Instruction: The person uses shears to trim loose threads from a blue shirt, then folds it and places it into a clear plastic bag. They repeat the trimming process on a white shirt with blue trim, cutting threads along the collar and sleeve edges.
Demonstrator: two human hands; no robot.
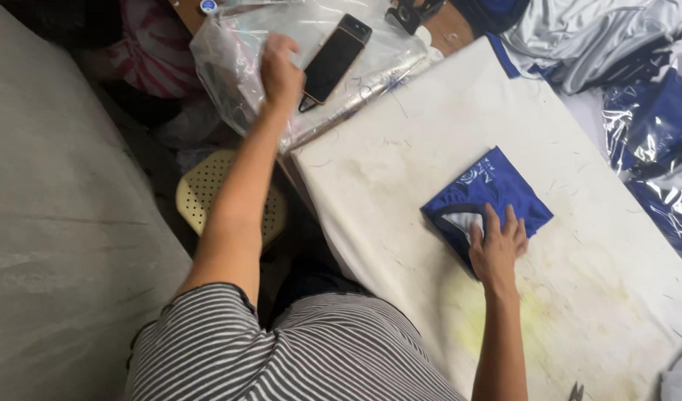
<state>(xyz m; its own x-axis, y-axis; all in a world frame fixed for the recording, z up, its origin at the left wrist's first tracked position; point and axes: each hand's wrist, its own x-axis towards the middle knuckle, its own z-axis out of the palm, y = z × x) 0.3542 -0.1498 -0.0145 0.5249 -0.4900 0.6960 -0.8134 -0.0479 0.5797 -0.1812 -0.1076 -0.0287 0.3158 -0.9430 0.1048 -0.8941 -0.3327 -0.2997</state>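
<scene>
Your striped shirt (311, 349) fills the bottom edge; both arms reach out over a white padded tabletop (400, 186), stained yellow near you and littered with thread scraps.

Your right hand (498, 246) lies flat, fingers spread, pressing the near corner of a folded blue garment (497, 191) with white trim. The garment sits mid-tabletop, square-folded, one corner pointing away from you. Nothing clamped there, just palm down on cloth.

Your left hand (280, 70) is well apart from the right, stretched out past the far-left corner of the tabletop, fingers closed on the edge of a stack of clear plastic bags (229, 52). A black phone (333, 58) lies on top of those bags, just beside that hand.

Below the left arm, off the tabletop, a pale yellow perforated stool seat (203, 189). Left of it, a large grey cloth-covered surface (51, 223).

Far right: bagged blue garments (653, 134) and a heap of loose silver-grey and blue fabric (593, 37). Far left: pink striped cloth (151, 52).
</scene>
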